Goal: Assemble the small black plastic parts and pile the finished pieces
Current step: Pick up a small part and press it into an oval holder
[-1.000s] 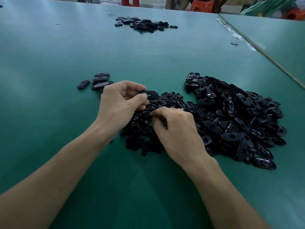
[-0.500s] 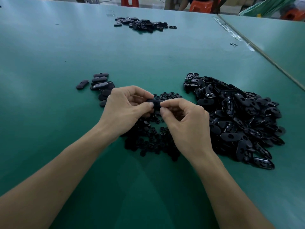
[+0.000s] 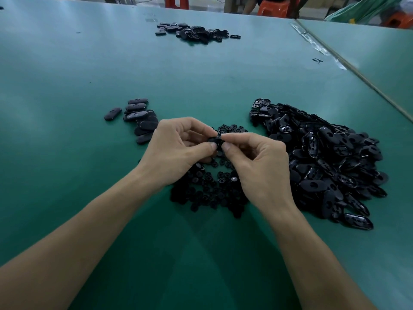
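My left hand and my right hand meet fingertip to fingertip above the table, both pinching one small black oval part, mostly hidden by the fingers. Below my hands lies a heap of small round black pieces. To the right spreads a large heap of black oval shells. A small group of closed oval pieces lies to the left, just beyond my left hand.
The green table stretches far ahead, with another pile of black parts at its far side. A seam with tape runs along the right, where a second table joins. Red stools stand beyond the far edge.
My right hand rose from the heap of round pieces with something pinched and came up to my left hand. Both hands now pinch the same oval part between their fingertips.
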The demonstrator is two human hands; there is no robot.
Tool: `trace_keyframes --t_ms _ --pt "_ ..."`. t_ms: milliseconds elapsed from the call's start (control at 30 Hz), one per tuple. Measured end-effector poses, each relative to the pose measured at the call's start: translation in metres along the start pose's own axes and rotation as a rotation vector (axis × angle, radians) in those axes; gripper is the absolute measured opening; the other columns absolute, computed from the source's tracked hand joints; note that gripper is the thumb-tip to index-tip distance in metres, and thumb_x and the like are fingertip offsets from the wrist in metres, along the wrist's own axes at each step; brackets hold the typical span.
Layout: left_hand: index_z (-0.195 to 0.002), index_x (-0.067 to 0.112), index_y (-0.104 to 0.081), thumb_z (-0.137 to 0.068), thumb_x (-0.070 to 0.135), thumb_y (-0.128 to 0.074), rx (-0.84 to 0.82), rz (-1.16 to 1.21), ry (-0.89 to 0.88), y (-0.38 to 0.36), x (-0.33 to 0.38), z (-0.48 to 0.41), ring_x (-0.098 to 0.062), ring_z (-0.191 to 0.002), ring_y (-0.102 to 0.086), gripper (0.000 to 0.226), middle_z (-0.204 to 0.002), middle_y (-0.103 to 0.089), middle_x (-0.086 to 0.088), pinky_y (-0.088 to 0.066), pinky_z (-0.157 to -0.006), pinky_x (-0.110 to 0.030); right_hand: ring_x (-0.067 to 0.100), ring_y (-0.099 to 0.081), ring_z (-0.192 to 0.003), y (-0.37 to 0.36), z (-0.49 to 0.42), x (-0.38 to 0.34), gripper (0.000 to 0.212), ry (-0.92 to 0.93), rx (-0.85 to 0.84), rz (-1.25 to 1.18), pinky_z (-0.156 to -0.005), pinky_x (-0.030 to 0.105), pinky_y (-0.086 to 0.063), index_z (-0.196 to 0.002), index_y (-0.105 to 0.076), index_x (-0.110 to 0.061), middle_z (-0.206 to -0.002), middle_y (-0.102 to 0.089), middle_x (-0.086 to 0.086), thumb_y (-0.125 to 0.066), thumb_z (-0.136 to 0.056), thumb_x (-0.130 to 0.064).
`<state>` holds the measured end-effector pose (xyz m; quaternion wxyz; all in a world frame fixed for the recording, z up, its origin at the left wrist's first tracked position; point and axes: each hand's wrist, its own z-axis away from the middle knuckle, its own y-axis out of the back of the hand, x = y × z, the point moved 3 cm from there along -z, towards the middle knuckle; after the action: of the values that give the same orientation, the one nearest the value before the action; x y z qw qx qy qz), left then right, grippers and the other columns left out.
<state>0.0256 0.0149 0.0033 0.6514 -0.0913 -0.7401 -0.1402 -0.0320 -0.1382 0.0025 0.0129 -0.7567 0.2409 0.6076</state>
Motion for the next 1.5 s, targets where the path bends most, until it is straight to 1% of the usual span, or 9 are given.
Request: trace_keyframes --t_ms 267,433,600,700,767,933,1133,1333,1500 --pt "-0.087 0.011 -0.073 -0.081 -0.008 -0.076 -0.013 -0.032 -0.007 -0.0016 0.0008 0.0011 -0.016 -0.07 -0.072 0.02 -0.077 -0.076 -0.006 -0.062 -0.075 -0.035 0.001 -0.068 -0.07 -0.0011 0.0005 0.0016 0.02 0.013 -0.002 0.036 -0.067 0.029 -0.058 -0.079 -0.071 -0.031 -0.076 -0.073 -0.016 -0.077 -0.086 -0.013" --pt "-0.086 0.011 -0.072 -0.08 -0.009 -0.076 -0.029 -0.043 -0.017 -0.0032 0.0029 0.0021 -0.01 -0.068 -0.07 0.021 -0.073 -0.075 -0.001 -0.062 -0.073 -0.028 -0.001 -0.065 -0.067 -0.0029 0.0007 0.0048 0.019 -0.004 -0.015 0.01 -0.066 0.032 -0.058 -0.081 -0.071 -0.03 -0.073 -0.071 -0.018 -0.076 -0.088 -0.013" --pt "-0.086 0.014 -0.07 -0.08 -0.01 -0.074 -0.035 -0.081 -0.011 -0.0054 0.0036 0.0031 -0.009 -0.064 -0.066 0.025 -0.07 -0.073 0.004 -0.057 -0.069 -0.027 -0.002 -0.061 -0.062 -0.0037 0.0023 0.0053 0.016 0.015 0.022 0.001 -0.062 0.022 -0.052 -0.08 -0.074 -0.028 -0.07 -0.07 -0.018 -0.078 -0.086 -0.013" --pt "-0.085 0.016 -0.069 -0.081 -0.008 -0.073 -0.02 -0.11 -0.015 -0.0067 0.0037 0.0037 -0.011 -0.066 -0.065 0.025 -0.071 -0.072 0.005 -0.055 -0.072 -0.035 -0.001 -0.061 -0.06 -0.0043 0.0029 0.0056 0.015 0.002 0.04 0.01 -0.059 0.029 -0.056 -0.082 -0.075 -0.028 -0.067 -0.069 -0.02 -0.077 -0.086 -0.014" --pt "-0.086 0.017 -0.069 -0.082 -0.007 -0.073 -0.014 -0.11 -0.017 -0.0064 0.0032 0.0035 -0.012 -0.068 -0.065 0.024 -0.071 -0.072 0.005 -0.056 -0.074 -0.036 -0.001 -0.064 -0.062 -0.005 0.0029 0.0058 0.014 -0.006 0.043 0.014 -0.061 0.03 -0.057 -0.084 -0.076 -0.028 -0.069 -0.07 -0.02 -0.076 -0.086 -0.015" --pt "-0.086 0.018 -0.069 -0.083 -0.005 -0.074 -0.002 -0.123 -0.036 -0.0034 0.0008 0.0023 -0.01 -0.069 -0.068 0.023 -0.074 -0.074 0.005 -0.058 -0.072 -0.026 0.0 -0.067 -0.066 -0.0064 0.0032 0.0051 0.014 -0.016 0.02 -0.005 -0.067 0.023 -0.053 -0.085 -0.077 -0.027 -0.074 -0.074 -0.016 -0.075 -0.087 -0.014" --pt "-0.086 0.02 -0.07 -0.083 -0.006 -0.075 -0.007 -0.144 -0.088 -0.0047 0.0006 0.0014 -0.007 -0.074 -0.071 0.026 -0.077 -0.076 0.006 -0.058 -0.074 -0.02 0.002 -0.068 -0.064 -0.0026 0.0035 0.0018 0.014 -0.027 0.022 -0.007 -0.062 0.032 -0.058 -0.082 -0.076 -0.027 -0.072 -0.073 -0.015 -0.075 -0.085 -0.014" --pt "-0.086 0.019 -0.072 -0.082 -0.007 -0.075 -0.019 -0.147 -0.102 -0.0052 0.0012 0.0017 -0.006 -0.074 -0.071 0.026 -0.078 -0.076 0.005 -0.058 -0.074 -0.02 0.0 -0.068 -0.064 -0.001 0.0034 0.0018 0.012 -0.013 0.039 0.032 -0.063 0.022 -0.054 -0.08 -0.075 -0.026 -0.071 -0.073 -0.016 -0.076 -0.083 -0.015" --pt "-0.086 0.018 -0.073 -0.083 -0.002 -0.076 -0.006 -0.157 -0.11 -0.0038 0.0005 0.0009 -0.012 -0.076 -0.072 0.021 -0.08 -0.077 0.001 -0.06 -0.078 -0.026 -0.002 -0.069 -0.069 -0.0038 0.0041 0.0012 0.018 0.032 0.044 0.067 -0.067 0.017 -0.055 -0.081 -0.074 -0.029 -0.076 -0.074 -0.018 -0.077 -0.084 -0.011"
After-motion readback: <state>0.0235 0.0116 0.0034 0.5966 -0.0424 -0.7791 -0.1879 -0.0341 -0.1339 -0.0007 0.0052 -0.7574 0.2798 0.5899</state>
